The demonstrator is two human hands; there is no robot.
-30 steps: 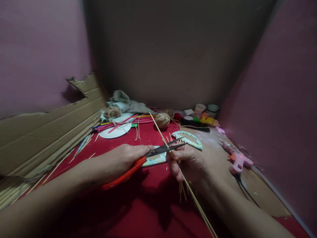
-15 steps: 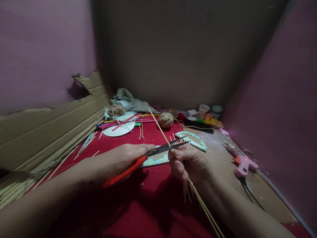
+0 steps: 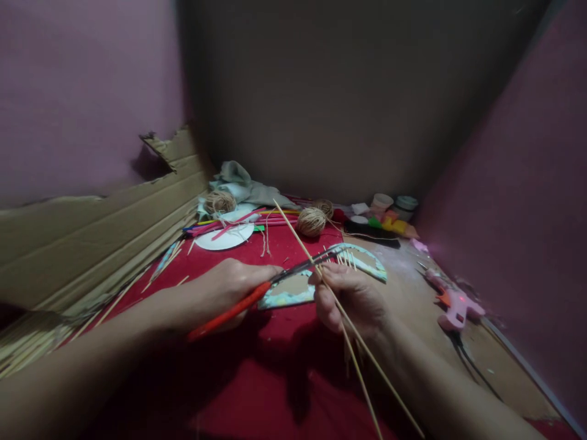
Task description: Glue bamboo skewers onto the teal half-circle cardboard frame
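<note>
My left hand (image 3: 224, 288) grips red-handled scissors (image 3: 257, 292); their dark blades reach right and meet a long thin wooden stick (image 3: 298, 239) just above my right hand. My right hand (image 3: 351, 298) is closed on a bundle of wooden sticks, short ends poking up near the blades and long ends running down toward the lower right. Under the hands lie two patterned curved card pieces (image 3: 284, 294) on the red cloth (image 3: 257, 373).
A torn cardboard sheet (image 3: 92, 238) leans at the left. At the back lie twine balls (image 3: 312, 221), a white paper plate (image 3: 224, 237), coloured sticks, a grey cloth (image 3: 238, 183) and small pots (image 3: 394, 205). A pink glue gun (image 3: 454, 300) rests at the right.
The scissor blades have closed onto the long stick. Both hands shifted slightly up, and the sticks' lower ends have spread apart.
</note>
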